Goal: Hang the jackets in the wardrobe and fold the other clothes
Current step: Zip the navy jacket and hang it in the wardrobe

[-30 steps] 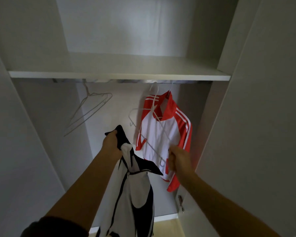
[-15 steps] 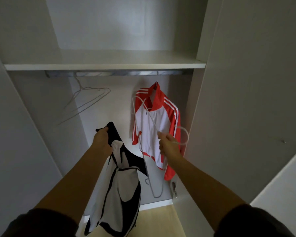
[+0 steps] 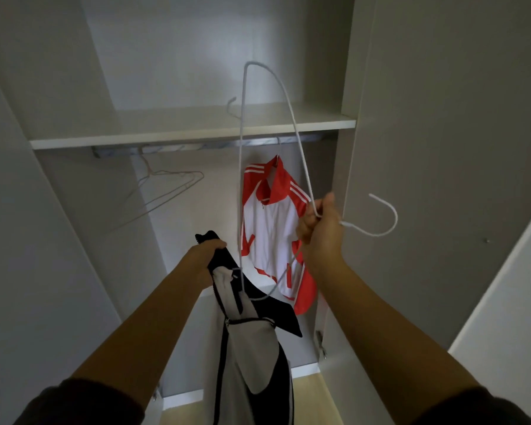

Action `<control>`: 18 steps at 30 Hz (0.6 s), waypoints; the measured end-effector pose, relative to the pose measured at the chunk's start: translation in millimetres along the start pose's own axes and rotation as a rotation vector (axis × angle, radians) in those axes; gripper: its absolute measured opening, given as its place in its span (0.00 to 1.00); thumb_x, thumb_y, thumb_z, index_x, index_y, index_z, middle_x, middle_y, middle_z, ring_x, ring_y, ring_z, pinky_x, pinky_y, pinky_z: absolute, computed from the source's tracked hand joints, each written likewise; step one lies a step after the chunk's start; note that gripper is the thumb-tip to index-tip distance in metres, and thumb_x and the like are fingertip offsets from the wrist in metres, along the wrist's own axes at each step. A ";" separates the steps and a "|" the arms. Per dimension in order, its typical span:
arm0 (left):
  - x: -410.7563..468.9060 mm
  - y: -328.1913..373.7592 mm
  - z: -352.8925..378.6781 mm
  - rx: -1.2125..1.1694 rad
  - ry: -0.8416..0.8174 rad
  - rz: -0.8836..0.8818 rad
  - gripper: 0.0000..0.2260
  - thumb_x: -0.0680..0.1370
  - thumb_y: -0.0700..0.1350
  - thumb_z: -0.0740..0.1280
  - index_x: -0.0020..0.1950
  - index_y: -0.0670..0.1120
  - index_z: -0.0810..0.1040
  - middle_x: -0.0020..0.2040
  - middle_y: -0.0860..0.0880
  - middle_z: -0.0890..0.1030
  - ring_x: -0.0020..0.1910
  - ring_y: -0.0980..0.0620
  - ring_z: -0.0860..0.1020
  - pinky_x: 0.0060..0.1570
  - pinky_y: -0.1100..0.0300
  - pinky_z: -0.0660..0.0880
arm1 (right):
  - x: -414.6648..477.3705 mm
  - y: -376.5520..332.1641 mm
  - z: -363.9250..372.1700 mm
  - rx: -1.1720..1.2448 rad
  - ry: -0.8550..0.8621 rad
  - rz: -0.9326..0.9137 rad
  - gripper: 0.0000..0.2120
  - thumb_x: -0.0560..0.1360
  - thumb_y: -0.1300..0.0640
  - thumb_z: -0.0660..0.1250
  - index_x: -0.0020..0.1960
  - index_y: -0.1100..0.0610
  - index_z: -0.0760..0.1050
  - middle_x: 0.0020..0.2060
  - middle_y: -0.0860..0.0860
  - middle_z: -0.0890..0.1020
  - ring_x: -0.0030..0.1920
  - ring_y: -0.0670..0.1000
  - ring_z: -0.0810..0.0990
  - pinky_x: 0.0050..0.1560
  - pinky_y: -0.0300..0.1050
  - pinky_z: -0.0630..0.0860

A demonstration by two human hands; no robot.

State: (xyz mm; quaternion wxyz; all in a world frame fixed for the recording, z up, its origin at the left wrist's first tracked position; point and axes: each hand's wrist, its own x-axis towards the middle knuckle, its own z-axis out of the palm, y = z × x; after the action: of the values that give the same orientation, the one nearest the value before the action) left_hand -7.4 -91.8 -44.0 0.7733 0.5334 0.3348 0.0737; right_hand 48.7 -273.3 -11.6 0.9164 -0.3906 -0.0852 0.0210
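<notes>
The fingers (image 3: 322, 207) of your right hand (image 3: 319, 237) stay clamped on the white hanger (image 3: 300, 148), which is now swung upward past the shelf (image 3: 166, 133). Your left hand (image 3: 207, 256) still grips the collar of the black-and-white jacket (image 3: 258, 348), in front of the wardrobe.

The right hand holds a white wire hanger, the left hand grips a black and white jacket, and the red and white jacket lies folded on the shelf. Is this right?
One part is wrong. The head view shows the red and white jacket hanging from the metal rail under the white shelf, not folded on it. The rest is right.
</notes>
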 end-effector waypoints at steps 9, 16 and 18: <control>9.4 16.5 -15.0 -0.128 0.040 0.114 0.20 0.79 0.45 0.61 0.69 0.40 0.68 0.68 0.39 0.72 0.38 0.50 0.75 0.54 0.52 0.71 | -35.7 78.6 -59.9 -0.399 -0.010 0.347 0.25 0.82 0.48 0.54 0.27 0.51 0.62 0.19 0.46 0.61 0.19 0.44 0.57 0.20 0.36 0.54; 18.7 21.6 -55.5 -0.052 0.224 0.218 0.16 0.78 0.38 0.63 0.66 0.36 0.71 0.61 0.39 0.76 0.54 0.41 0.77 0.57 0.50 0.74 | -36.3 67.4 -98.5 -0.601 -0.368 0.306 0.25 0.78 0.41 0.56 0.25 0.51 0.66 0.21 0.47 0.63 0.21 0.46 0.59 0.23 0.37 0.57; 16.3 20.0 -63.6 0.016 0.230 0.267 0.07 0.77 0.36 0.65 0.54 0.38 0.77 0.49 0.42 0.78 0.44 0.45 0.77 0.45 0.54 0.75 | -37.1 63.0 -105.0 -0.657 -0.454 0.303 0.25 0.78 0.40 0.56 0.26 0.50 0.67 0.21 0.46 0.64 0.21 0.46 0.61 0.24 0.36 0.60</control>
State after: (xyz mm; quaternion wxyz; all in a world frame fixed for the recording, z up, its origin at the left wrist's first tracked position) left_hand -27.9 -26.4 -46.8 0.7090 0.5672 0.3479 0.2334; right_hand 32.0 -308.2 -133.5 0.6877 -0.6554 -0.2288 0.2127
